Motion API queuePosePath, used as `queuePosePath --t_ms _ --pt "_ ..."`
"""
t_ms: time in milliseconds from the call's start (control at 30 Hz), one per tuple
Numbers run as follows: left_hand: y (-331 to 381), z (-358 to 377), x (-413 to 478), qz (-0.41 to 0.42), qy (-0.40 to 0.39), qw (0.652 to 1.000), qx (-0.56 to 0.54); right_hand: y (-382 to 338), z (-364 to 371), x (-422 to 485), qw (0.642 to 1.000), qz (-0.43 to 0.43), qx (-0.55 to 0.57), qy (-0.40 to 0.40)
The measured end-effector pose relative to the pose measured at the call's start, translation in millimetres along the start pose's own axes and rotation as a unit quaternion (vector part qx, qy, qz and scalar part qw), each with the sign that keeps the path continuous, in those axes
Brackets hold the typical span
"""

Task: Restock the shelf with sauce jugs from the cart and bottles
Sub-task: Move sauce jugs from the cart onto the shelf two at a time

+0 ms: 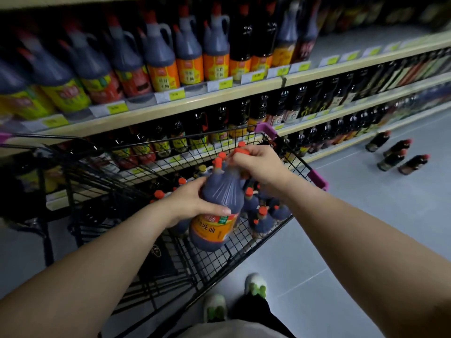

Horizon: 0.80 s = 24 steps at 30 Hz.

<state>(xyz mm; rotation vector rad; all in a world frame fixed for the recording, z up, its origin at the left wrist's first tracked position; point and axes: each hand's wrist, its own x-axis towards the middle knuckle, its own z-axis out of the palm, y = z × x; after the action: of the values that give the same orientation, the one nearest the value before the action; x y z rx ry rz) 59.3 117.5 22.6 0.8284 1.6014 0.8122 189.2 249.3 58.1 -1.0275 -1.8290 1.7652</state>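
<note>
Holding the jug (222,191) over the cart (317,178), left hand (190,203) clasping its belly, right hand (258,167) gripping apparently the handle; neck tilted away toward the shelf (200,109).

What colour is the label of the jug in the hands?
Mostly orange label on the jug; head view.

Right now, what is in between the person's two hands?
A dark sauce jug with an orange label. The left hand holds its side and the right hand grips near its top. The head view shows this.
</note>
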Motion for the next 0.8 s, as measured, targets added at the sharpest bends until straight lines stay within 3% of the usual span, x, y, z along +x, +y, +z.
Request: queuePosePath --t_ms 200,333,400,467,533,700,800 --pt "11 22 6 0.004 0.072 0.996 -0.055 6 -13 -5 0.998 0.016 -0.005 0.055" --pt "22 39 24 -0.019 0.128 0.989 -0.068 16 -31 -18 0.984 0.063 -0.056 0.158" --pt "28 47 33 -0.034 0.162 0.983 -0.076 31 -38 -30 0.986 0.128 -0.003 0.108" --pt "33 52 41 -0.042 0.190 0.977 -0.083 50 -37 -44 0.983 0.179 0.033 -0.023" --pt "39 59 49 -0.040 0.201 0.974 -0.093 69 -34 -49 0.981 0.172 0.021 -0.087" --pt "58 82 70 -0.019 0.212 0.973 -0.089 80 -42 -44 0.993 0.090 -0.077 0.008" --pt "62 92 82 -0.013 0.200 0.978 -0.058 85 -58 -38 0.993 0.081 -0.068 0.052"
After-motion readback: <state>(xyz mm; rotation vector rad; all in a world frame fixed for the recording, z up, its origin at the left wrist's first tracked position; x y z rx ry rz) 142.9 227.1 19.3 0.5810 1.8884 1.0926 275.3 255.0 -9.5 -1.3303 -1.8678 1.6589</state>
